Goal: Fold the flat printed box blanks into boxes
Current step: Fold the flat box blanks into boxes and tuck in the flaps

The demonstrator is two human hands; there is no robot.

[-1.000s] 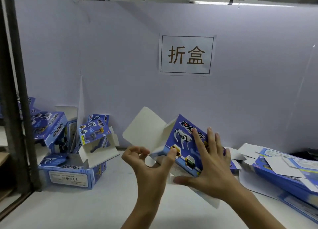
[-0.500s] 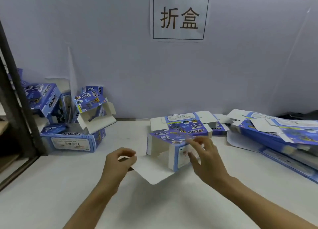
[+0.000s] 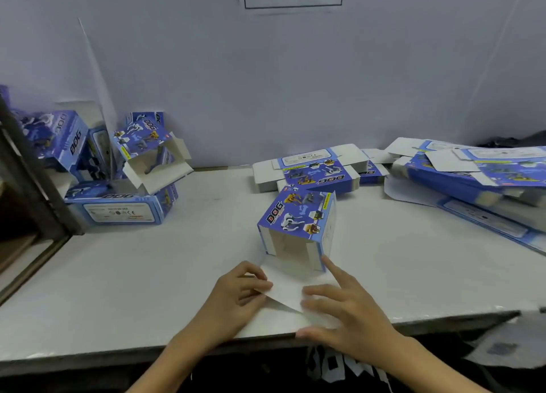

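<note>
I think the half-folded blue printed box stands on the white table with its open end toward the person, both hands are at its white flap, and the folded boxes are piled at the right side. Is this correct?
Not quite. The head view shows the folded blue boxes piled at the left side; on the right lie flat blanks. The rest holds: the half-folded blue printed box stands on the white table, open end toward the person, with the left hand and the right hand at its white flap.

Box blue, dog prints, red "DOG", white inside; table white; wall pale lilac.
</note>
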